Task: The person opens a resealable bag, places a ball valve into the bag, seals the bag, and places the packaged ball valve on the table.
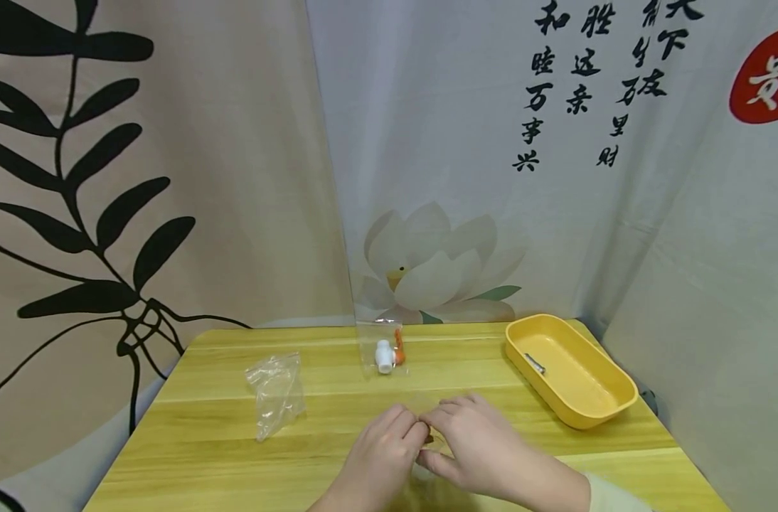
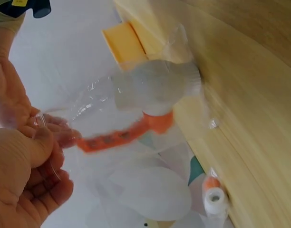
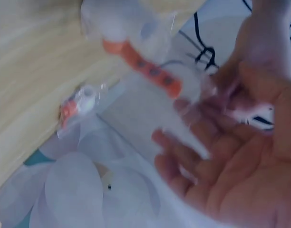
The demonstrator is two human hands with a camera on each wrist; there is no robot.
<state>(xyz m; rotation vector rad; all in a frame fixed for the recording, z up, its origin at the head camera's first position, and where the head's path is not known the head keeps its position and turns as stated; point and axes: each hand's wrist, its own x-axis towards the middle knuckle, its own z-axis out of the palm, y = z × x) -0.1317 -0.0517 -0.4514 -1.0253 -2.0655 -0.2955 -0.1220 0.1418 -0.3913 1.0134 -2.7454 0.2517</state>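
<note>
My left hand point(image 1: 389, 448) pinches the edge of a clear plastic bag point(image 2: 83, 114) between thumb and fingers. Through the film show a white, ribbed-end piece point(image 2: 157, 85) and an orange strip with dark marks point(image 2: 112, 140). In the right wrist view that orange strip point(image 3: 150, 73) looks blurred. My right hand point(image 1: 475, 448) is beside the left one, thumb and forefinger apart. Its fingers point(image 3: 174, 152) are loosely extended, with the fingertips close to the bag's edge; whether they touch it is unclear. From the head view, the hands hide most of this bag.
A second clear bag point(image 1: 366, 355) with a white bottle-shaped piece point(image 1: 385, 357) and an orange piece lies behind the hands. Left of them is a crumpled clear bag point(image 1: 276, 395). A yellow tray point(image 1: 594, 370) at the right holds a small silvery item point(image 1: 535, 363). Curtains hang behind the table.
</note>
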